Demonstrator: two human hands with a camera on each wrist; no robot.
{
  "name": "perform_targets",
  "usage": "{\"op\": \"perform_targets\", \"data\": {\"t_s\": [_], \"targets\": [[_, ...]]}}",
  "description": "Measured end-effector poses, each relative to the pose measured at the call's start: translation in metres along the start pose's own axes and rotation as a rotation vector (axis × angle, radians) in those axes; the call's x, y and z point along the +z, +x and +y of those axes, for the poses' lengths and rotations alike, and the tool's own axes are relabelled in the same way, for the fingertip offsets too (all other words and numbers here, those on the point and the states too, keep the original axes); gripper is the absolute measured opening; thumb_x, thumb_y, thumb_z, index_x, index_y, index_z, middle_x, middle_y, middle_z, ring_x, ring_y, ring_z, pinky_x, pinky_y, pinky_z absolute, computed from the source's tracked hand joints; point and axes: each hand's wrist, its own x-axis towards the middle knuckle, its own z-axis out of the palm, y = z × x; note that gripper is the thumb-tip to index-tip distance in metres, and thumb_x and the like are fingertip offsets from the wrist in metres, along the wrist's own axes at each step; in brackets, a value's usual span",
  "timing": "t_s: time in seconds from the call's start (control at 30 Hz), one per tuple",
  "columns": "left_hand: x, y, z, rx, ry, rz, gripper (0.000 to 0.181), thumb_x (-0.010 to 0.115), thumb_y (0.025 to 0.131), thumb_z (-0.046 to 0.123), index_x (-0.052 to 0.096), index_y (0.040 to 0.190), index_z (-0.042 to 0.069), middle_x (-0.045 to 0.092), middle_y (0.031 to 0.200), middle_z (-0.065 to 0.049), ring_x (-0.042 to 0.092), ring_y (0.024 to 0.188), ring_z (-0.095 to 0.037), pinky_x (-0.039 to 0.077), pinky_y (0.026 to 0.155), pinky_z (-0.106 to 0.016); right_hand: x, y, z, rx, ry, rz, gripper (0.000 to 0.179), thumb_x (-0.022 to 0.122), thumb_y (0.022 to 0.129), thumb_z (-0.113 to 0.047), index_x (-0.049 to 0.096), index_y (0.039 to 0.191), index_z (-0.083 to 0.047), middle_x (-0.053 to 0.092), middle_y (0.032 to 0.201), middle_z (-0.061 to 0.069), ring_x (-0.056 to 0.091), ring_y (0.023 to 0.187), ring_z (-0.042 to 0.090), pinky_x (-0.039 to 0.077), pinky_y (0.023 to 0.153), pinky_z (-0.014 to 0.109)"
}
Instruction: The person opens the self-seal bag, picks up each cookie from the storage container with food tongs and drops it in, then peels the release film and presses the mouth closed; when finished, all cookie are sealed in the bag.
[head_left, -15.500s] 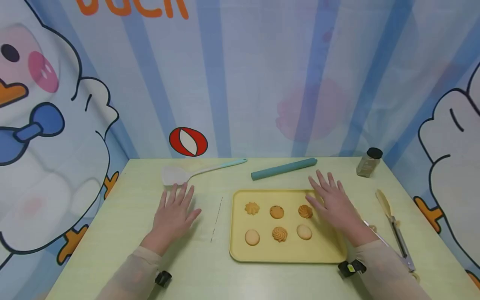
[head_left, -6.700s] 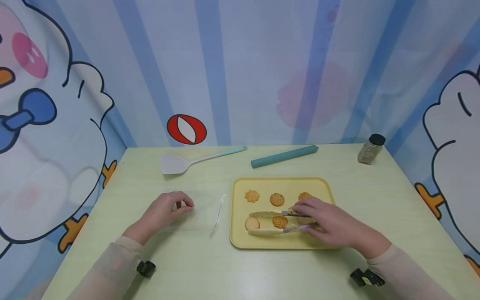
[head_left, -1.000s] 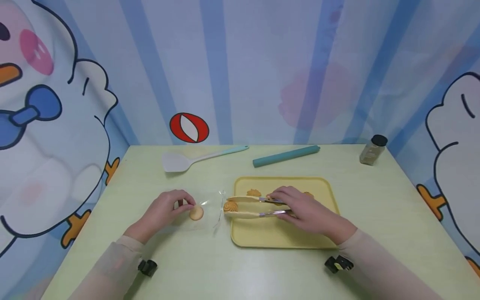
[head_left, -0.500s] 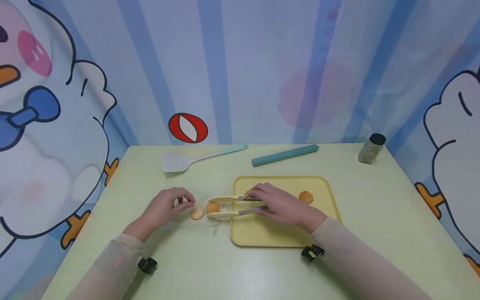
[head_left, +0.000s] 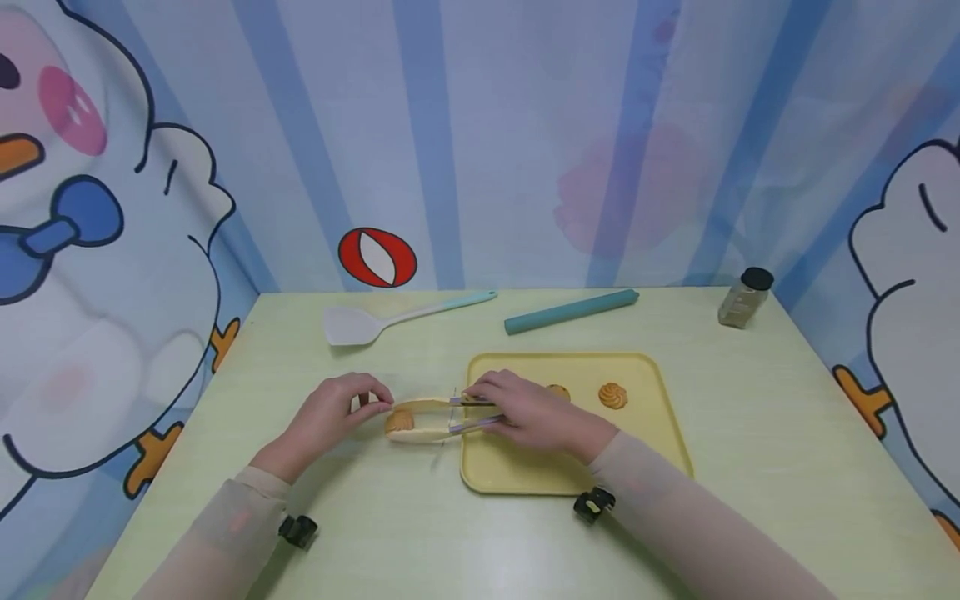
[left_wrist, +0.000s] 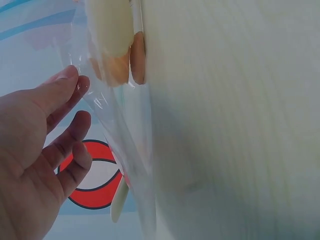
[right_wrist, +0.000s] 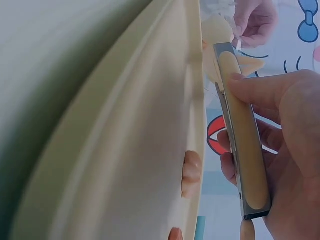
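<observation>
My left hand (head_left: 330,421) pinches the edge of a clear plastic bag (left_wrist: 112,112) between thumb and forefinger. My right hand (head_left: 536,417) grips a pair of tongs (head_left: 423,434) with metal arms and cream tips. Between the tips sits a swirled cookie (head_left: 400,421), close beside the left fingertips. The left wrist view shows that cookie and a thinner cookie (left_wrist: 138,60) within the bag, and the tong tip overlaps the bag there. On the yellow tray (head_left: 495,471) lie another swirled cookie (head_left: 613,396) and a cookie (head_left: 558,390) partly hidden by the right hand.
A white spatula (head_left: 352,325) with a light-blue handle and a teal rolling pin (head_left: 570,312) lie along the back of the table (head_left: 420,533). At the back right stands a jar (head_left: 742,300) with a black lid. A printed curtain (head_left: 510,150) rises behind.
The right hand has carried the swirled cookie in the tongs leftward off the tray to the bag. A pale cookie came to the bag earlier. At first both hands were spread and empty.
</observation>
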Motion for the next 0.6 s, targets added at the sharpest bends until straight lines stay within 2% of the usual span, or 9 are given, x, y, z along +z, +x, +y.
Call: {"op": "perform_targets", "data": {"t_s": [0.13,0.27,0.43,0.6], "targets": [[0.001,0.0,-0.001,-0.018,0.001,0.0,0.012,0.081,0.09,0.017,0.075,0.097,0.025,0.072,0.095,0.011,0.056,0.08,-0.008,0.051,0.072,-0.029,0.002,0.005,-0.002,-0.011,0.004,0.0,0.051,0.068,0.101,-0.024,0.053,0.146,-0.007,0.057,0.14,0.008,0.055,0.125,0.022,0.048,0.106,0.04],[0.001,-0.001,-0.003,-0.038,-0.002,-0.006,0.011,0.08,0.091,0.018,0.076,0.098,0.024,0.072,0.095,0.012,0.055,0.08,-0.008,0.049,0.072,-0.027,0.001,0.004,-0.003,0.016,0.011,-0.019,0.052,0.067,0.102,-0.026,0.051,0.148,-0.009,0.055,0.143,0.008,0.054,0.127,0.023,0.048,0.106,0.04],[0.002,-0.002,-0.005,-0.049,0.005,-0.009,0.008,0.079,0.092,0.02,0.076,0.098,0.025,0.071,0.096,0.012,0.055,0.079,-0.007,0.048,0.072,-0.028,-0.005,-0.012,-0.002,0.062,0.02,-0.014,0.052,0.068,0.102,-0.027,0.051,0.149,-0.011,0.055,0.143,0.007,0.054,0.127,0.022,0.049,0.104,0.041],[0.002,-0.005,-0.008,-0.06,0.015,-0.011,0.009,0.08,0.091,0.02,0.076,0.098,0.025,0.071,0.096,0.013,0.055,0.079,-0.007,0.049,0.072,-0.029,-0.011,-0.033,0.005,0.082,0.011,0.038,0.052,0.068,0.101,-0.027,0.052,0.148,-0.01,0.055,0.145,0.007,0.054,0.13,0.023,0.049,0.106,0.043]]}}
